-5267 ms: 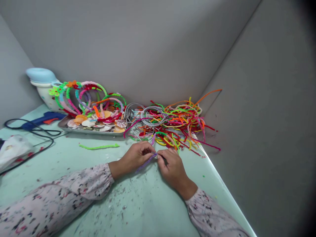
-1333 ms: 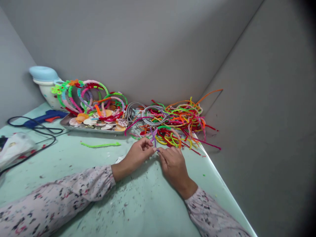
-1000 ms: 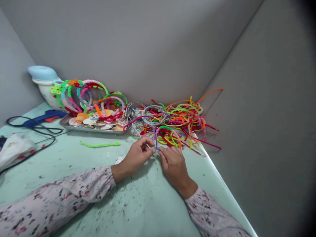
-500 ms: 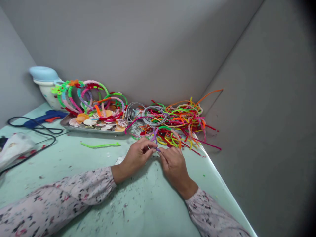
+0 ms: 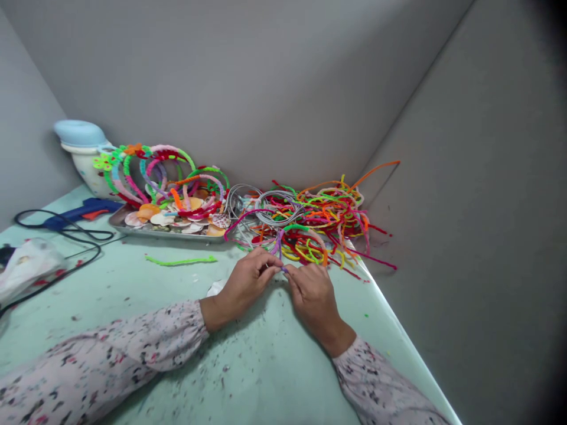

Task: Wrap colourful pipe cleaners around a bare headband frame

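Both hands meet over the near side of a small ring wrapped in pipe cleaners (image 5: pixel 296 227), whose far arc shows purple, green, pink and orange stretches. My left hand (image 5: pixel 250 280) is closed, thumb and index finger pinching a purple pipe cleaner (image 5: pixel 280 243) at the ring's left side. My right hand (image 5: pixel 313 298) is closed too, its fingertips on the same purple strand, close to the left fingertips. The right fingers hide the ring's near right part. Just beyond lies a heap of loose coloured pipe cleaners (image 5: pixel 336 206).
Coiled grey wire rings (image 5: pixel 277 208) lie by the heap. A metal tray (image 5: pixel 177 235) holds seashells and several finished coloured hoops (image 5: pixel 155 147). A blue glue gun (image 5: pixel 75 213) with black cord, a lidded cup (image 5: pixel 86 156), a white bag (image 5: pixel 33 265) and a green pipe cleaner (image 5: pixel 179 261) sit leftward.
My hands stay nearly in place, still pinching the purple pipe cleaner. The wrapped ring's orange end has shifted very slightly to the right.
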`<state>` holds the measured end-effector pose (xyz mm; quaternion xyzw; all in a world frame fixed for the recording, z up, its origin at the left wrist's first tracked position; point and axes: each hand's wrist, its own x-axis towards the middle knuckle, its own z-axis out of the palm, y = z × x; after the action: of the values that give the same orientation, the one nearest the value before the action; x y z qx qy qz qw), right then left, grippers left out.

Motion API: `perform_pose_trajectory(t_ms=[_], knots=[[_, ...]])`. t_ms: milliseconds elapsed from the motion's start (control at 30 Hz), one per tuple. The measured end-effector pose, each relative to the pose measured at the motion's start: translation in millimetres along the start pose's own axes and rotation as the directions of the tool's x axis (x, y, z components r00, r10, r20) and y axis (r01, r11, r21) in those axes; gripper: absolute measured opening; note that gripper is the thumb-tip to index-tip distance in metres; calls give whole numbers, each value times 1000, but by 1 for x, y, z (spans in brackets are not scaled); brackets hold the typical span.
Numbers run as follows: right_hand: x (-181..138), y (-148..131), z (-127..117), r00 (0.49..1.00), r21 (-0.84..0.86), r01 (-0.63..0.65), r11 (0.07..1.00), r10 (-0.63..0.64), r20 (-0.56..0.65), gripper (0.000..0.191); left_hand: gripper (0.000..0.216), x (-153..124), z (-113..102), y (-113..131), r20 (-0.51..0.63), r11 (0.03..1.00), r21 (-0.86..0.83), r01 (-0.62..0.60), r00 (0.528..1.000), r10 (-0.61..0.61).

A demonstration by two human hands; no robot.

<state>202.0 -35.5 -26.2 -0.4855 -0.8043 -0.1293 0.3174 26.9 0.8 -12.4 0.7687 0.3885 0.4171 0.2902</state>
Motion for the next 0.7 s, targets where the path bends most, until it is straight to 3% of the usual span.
perform_pose_trajectory(t_ms=[700], knots=[[1, -1, -2, 1000, 21, -13, 1000, 13, -2, 25, 16, -1, 1, 0, 16, 1000, 12, -7, 1000, 6]])
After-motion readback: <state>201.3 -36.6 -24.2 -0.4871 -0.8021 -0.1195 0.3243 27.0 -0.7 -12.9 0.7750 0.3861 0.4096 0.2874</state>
